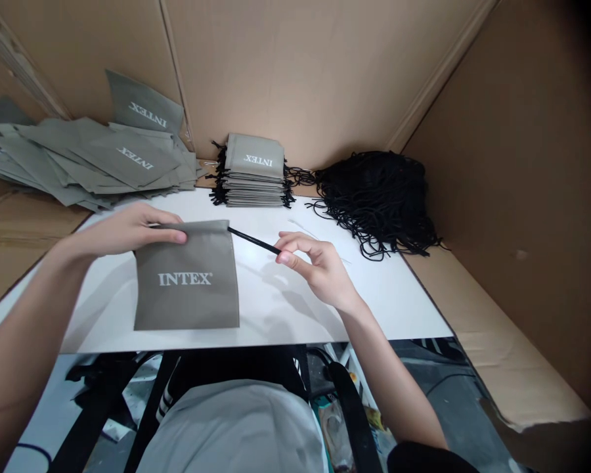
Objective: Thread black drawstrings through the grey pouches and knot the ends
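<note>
A grey fabric pouch (187, 302) printed with INTEX hangs flat just above the white table, its lettering upright to me. My left hand (145, 230) pinches its top edge near the upper left corner, thumb in front. From the upper right corner a black cord (251, 240) runs out, sloping down to the right. Its end is gripped between thumb and fingers of my right hand (312, 263). How far the cord goes inside the top hem is hidden.
At the back left lies a loose heap of grey pouches (93, 154). A neat stack of corded pouches (255, 167) stands at the back middle. A pile of black cords (374, 197) lies back right. Cardboard walls (295, 72) enclose the white table (374, 309).
</note>
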Demonstrator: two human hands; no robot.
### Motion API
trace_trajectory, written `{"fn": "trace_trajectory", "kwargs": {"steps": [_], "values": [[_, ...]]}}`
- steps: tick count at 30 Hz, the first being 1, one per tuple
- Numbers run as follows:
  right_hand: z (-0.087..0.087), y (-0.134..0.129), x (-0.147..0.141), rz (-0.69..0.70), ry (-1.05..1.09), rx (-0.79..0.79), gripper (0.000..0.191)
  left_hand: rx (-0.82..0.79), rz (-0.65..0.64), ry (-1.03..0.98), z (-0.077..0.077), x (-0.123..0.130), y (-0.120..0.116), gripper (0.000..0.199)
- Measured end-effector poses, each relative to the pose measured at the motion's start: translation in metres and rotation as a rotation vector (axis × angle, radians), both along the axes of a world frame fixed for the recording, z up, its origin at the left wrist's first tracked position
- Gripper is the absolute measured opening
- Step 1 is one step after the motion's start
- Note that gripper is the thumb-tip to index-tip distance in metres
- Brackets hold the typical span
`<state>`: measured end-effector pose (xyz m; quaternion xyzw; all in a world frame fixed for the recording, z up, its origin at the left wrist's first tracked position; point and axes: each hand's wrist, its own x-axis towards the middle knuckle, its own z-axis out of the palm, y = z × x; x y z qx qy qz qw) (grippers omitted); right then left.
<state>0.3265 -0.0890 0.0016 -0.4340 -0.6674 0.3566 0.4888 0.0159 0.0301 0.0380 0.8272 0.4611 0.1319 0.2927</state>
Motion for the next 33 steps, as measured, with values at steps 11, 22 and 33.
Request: {"fn": "trace_trajectory", "kwargs": {"steps": [11, 22, 33], "values": [[0.038, 0.005, -0.011, -0.105, -0.303, 0.277, 0.015, 0.140, 0.131, -0.377, -0.030, 0.077, -0.012, 0.054], [0.040, -0.020, -0.022, -0.221, -0.441, 0.441, 0.010, -0.477, 0.054, -0.818, 0.009, 0.109, -0.085, 0.043], [0.025, -0.029, -0.029, -0.256, -0.494, 0.515, 0.012, -0.057, -0.027, -0.569, 0.033, 0.103, -0.096, 0.017]]}}
